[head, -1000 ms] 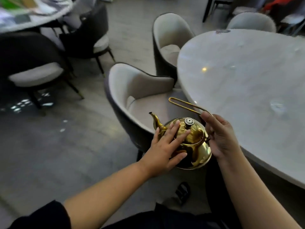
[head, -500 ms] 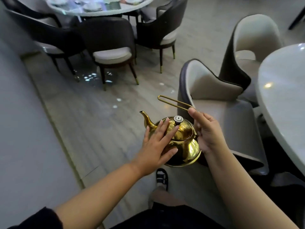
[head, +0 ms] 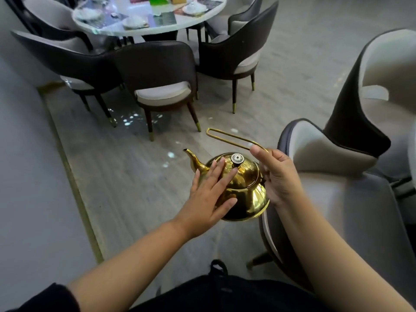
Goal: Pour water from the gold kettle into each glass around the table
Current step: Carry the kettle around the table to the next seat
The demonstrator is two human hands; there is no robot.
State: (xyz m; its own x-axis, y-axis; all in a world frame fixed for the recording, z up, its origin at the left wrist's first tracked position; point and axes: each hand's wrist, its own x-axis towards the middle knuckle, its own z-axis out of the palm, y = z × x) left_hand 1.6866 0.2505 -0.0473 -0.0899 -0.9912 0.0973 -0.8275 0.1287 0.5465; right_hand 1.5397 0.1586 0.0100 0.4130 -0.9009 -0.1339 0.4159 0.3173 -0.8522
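Observation:
A shiny gold kettle (head: 246, 188) hangs in the air in front of me, spout pointing left and far. My right hand (head: 276, 176) grips the base of its long gold wire handle (head: 227, 136). My left hand (head: 209, 194) lies flat, fingers spread, against the kettle's lid and left side, below the silver knob (head: 237, 158). A round white table (head: 146, 21) at the far top carries plates and place settings; I cannot make out glasses on it.
Dark-backed chairs (head: 157, 73) with pale seats ring the far table. Two grey upholstered chairs (head: 333, 167) stand close on my right. A grey wall (head: 27, 176) with a gold floor strip runs along the left. Grey floor lies between.
My view has swung left, away from the bare marble table on the right, toward the set table at the far top. Both hands have kept the same hold on the kettle.

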